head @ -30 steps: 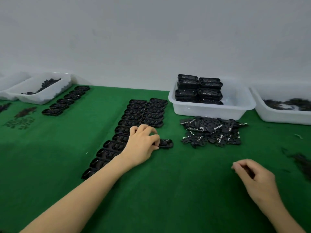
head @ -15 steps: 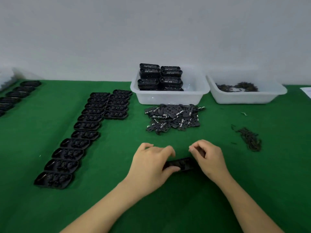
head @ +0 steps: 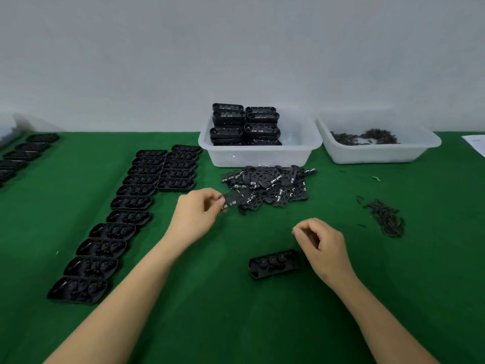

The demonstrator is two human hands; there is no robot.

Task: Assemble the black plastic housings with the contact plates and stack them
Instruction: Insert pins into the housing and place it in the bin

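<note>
One black plastic housing (head: pixel 274 263) lies open side up on the green mat in front of me. My right hand (head: pixel 321 245) hovers just right of it, fingers curled, thumb and forefinger pinched; whether anything is in them I cannot tell. My left hand (head: pixel 198 212) pinches a black contact plate (head: pixel 233 200) at the near left edge of the pile of contact plates (head: pixel 270 187). Several empty housings (head: pixel 131 203) lie in rows on the left. Stacked housings (head: pixel 245 124) fill the left part of a white tub (head: pixel 301 151).
A second white tub (head: pixel 380 153) at the back right holds small dark parts. A loose heap of small dark screws (head: pixel 387 218) lies on the mat at right. More housings (head: pixel 21 156) line the far left. A white sheet (head: pixel 476 143) is at the right edge.
My left hand let go of the housing, which now lies on the mat, and reached up to the pile, taking a contact plate. My right hand lifted slightly off the housing.
</note>
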